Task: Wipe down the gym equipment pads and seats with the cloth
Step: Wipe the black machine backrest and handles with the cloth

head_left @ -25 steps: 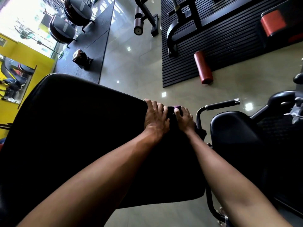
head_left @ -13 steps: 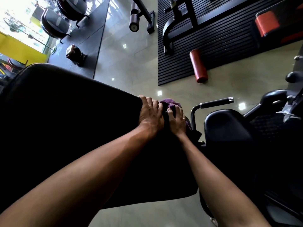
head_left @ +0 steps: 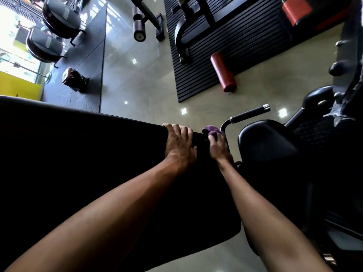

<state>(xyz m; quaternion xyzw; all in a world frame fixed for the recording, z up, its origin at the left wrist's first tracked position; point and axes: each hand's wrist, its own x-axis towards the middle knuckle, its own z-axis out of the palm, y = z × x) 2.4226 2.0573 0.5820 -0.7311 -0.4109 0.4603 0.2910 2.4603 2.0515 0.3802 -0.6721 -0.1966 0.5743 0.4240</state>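
Note:
A large black bench pad (head_left: 82, 163) fills the lower left of the view. My left hand (head_left: 179, 146) rests on its far edge, fingers curled over the rim. To the right of it, my right hand (head_left: 217, 146) grips a bunched purple cloth (head_left: 211, 129) at the pad's far right corner; most of the cloth is hidden under my fingers. A smaller black seat pad (head_left: 263, 142) stands just right of that hand.
A handlebar with a black grip (head_left: 248, 114) rises beside the cloth. On the dark ribbed floor mat (head_left: 245, 48) lie a red roller pad (head_left: 223, 74) and a bench frame. Round black stools (head_left: 44, 45) and a small dark bag (head_left: 73, 79) stand at far left.
My two hands have moved apart: the right hand slid the cloth rightward to the pad's corner, while the left stays on the far edge.

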